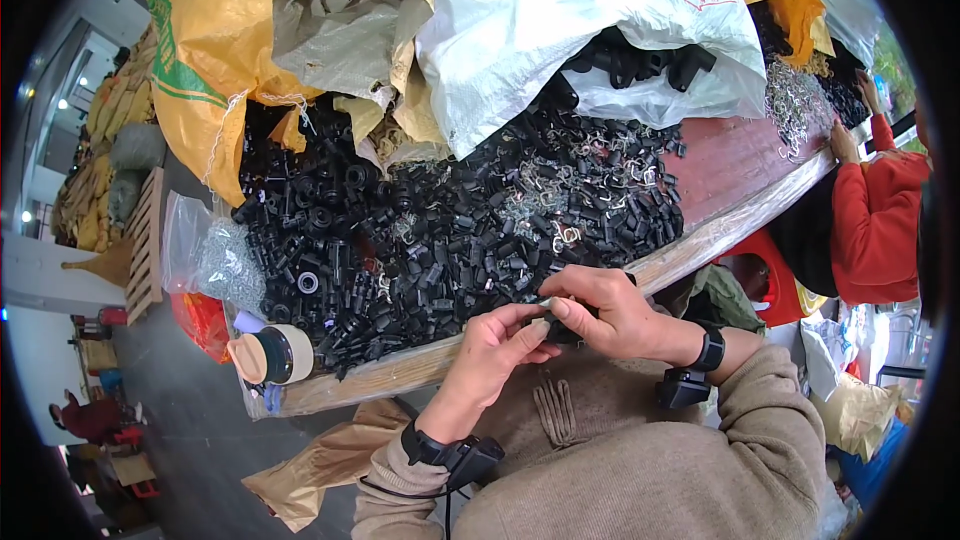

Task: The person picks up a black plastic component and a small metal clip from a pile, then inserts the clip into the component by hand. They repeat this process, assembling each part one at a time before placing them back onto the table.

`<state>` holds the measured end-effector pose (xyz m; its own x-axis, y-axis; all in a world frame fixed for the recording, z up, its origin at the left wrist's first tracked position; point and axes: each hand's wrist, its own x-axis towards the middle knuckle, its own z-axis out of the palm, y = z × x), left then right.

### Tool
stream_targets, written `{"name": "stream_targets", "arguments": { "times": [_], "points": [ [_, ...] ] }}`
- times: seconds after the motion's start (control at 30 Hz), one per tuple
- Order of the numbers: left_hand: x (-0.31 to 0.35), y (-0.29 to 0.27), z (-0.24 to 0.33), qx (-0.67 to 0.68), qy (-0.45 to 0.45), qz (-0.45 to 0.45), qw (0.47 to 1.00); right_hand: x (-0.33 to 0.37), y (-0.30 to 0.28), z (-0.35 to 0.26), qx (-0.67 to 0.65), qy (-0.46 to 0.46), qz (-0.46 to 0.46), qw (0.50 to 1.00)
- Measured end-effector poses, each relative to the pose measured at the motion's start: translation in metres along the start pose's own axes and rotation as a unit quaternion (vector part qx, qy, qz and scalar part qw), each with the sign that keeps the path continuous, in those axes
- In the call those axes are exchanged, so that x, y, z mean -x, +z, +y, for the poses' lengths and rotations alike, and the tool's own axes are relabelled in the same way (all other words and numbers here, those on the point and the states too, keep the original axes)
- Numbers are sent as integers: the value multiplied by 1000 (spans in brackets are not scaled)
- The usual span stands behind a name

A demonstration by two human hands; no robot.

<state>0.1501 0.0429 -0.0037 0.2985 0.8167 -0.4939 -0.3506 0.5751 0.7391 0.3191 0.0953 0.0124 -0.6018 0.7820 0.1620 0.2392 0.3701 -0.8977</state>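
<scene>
My left hand (pixel 488 352) and my right hand (pixel 618 316) meet in front of my body, just past the near edge of the table. Fingers of both are closed in a pinch around a small black plastic part (pixel 564 332), mostly covered by the fingertips. Beyond them spreads a thick pile of small black plastic parts (pixel 450 265). Bent metal clips (pixel 565 236) lie scattered over its right half. Larger black round fittings (pixel 308 283) are heaped at the left of the pile.
A wooden edge (pixel 400 372) borders the table. A lidded jar (pixel 275 354) stands at its left corner, near a clear bag of small metal pieces (pixel 230 265). White (pixel 560 10) and yellow (pixel 215 30) sacks line the back. Someone in red (pixel 875 225) works at the right.
</scene>
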Motion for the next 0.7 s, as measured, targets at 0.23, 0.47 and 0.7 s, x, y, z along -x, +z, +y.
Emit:
{"name": "stream_targets", "arguments": {
  "times": [0.23,0.47,0.7],
  "points": [
    [-20,-11,9,0,-5,-13,1000,-12,-3,13,-5,0,-17,1000],
    [-29,-18,19,13,18,-17,1000,-34,-16,27,-85,-152,-179,968],
    [-26,-6,15,62,9,-31,998,-33,-17,27,-180,-160,-247,939]
  ]
}}
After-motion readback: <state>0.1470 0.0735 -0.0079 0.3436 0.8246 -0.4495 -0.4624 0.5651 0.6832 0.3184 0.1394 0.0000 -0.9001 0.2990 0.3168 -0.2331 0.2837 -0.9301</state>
